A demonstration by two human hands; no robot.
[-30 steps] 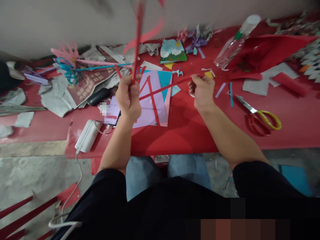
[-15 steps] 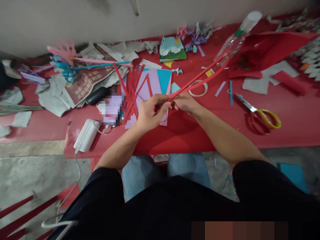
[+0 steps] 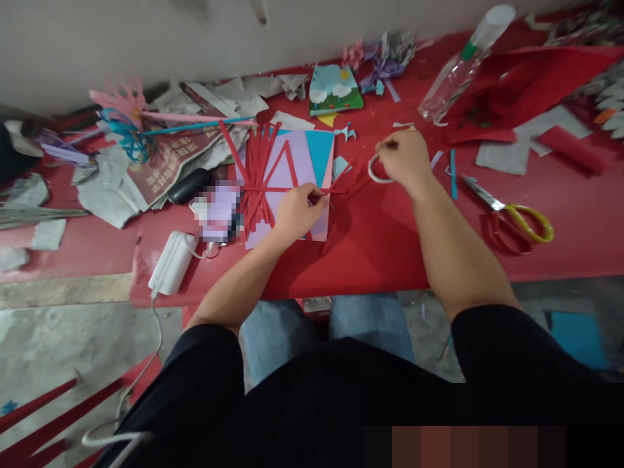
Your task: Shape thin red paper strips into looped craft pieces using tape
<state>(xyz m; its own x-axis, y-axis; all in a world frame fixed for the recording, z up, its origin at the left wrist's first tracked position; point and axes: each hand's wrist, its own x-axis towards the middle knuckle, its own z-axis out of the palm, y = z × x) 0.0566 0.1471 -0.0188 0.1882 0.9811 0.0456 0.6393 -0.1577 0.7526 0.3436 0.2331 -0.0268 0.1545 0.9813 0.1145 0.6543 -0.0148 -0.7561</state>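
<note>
My left hand [image 3: 299, 211] is closed, thumb and fingertips pinching a thin red paper strip [image 3: 336, 192] that crosses over the paper sheets. To the right and higher, my right hand [image 3: 407, 159] has its fingers pinched together; what is between them is too small and blurred to make out. Blurred red strips spread from the left fingertips toward it. A white tape ring [image 3: 374, 172] lies partly hidden behind the right hand. Several red paper strips [image 3: 256, 175] lie in a loose pile on a lilac sheet [image 3: 302, 153], left of my left hand.
Scissors [image 3: 507, 211] with yellow and red handles lie at the right. A clear plastic bottle [image 3: 448, 84] rests behind. At the left are a white power bank [image 3: 170, 263] with its cable, a black mouse-like object [image 3: 190, 185], and newspaper scraps [image 3: 104, 192]. Paper flowers [image 3: 131, 130] lie farther back.
My right hand has moved away from the left, up and to the right, beside the tape ring. The long red strips no longer stretch toward the bottle. My left hand stays nearly in place.
</note>
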